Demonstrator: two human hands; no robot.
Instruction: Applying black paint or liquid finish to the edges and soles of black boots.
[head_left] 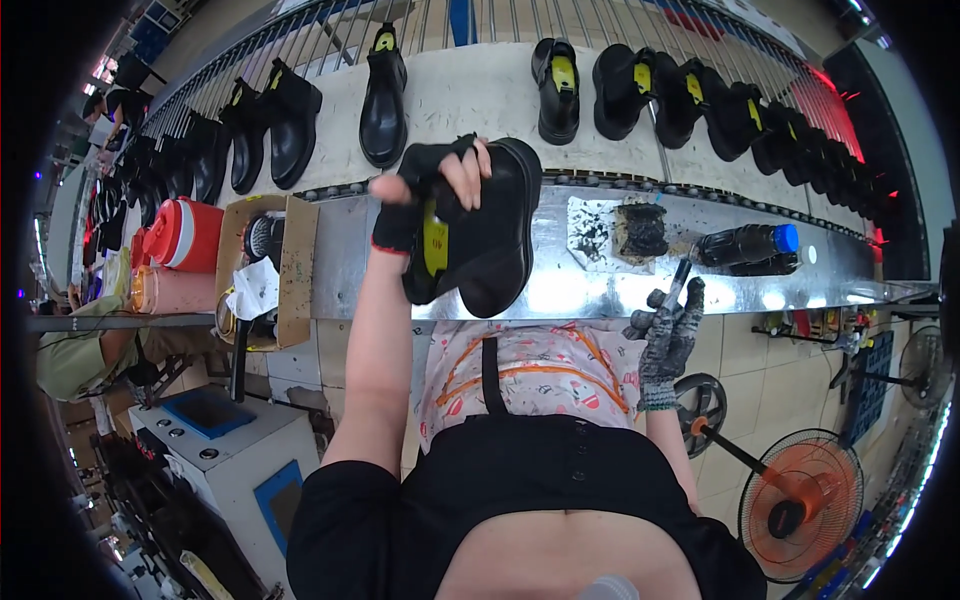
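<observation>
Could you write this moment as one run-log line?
left hand: holding black boot | right hand: gloved, holding slim tool | metal bench: dark block, blue-capped bottle | beyond: more boots

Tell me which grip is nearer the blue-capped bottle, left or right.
Right. The right grip is just below and left of the blue-capped bottle in view; the left grip is much farther left, holding a black boot.

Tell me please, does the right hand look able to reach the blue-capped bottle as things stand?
Probably yes: the right hand is near, and the way to the left end of the blue-capped bottle looks free, though the slim tool it holds could hinder grasping.
</observation>
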